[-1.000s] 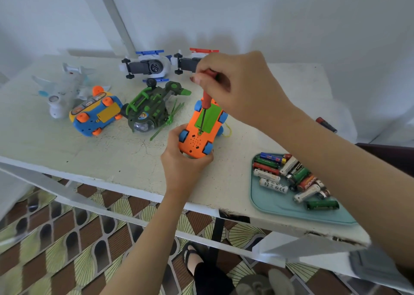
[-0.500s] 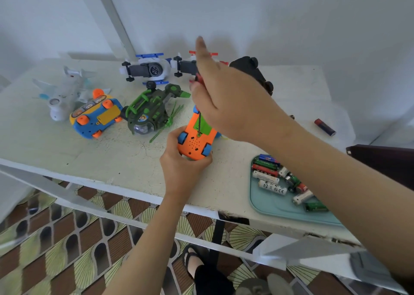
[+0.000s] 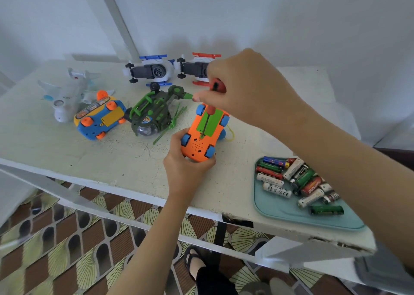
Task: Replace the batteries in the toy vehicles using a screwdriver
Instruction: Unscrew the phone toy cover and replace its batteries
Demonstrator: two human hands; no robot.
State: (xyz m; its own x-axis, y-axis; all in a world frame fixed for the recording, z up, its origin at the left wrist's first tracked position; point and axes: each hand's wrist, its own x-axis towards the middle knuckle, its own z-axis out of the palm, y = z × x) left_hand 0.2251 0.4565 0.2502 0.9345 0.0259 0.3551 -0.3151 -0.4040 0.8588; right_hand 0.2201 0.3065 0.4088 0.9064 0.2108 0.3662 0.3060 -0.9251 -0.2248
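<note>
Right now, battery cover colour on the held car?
Green cover on orange car; head view.

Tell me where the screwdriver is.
Head view, centre: the right hand grips the screwdriver, tip on the green cover of the orange toy car held by the left hand.

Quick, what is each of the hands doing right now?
Left hand: holding the orange toy car, which lies wheels-up.
Right hand: gripping the red screwdriver, tip on the car.
</note>
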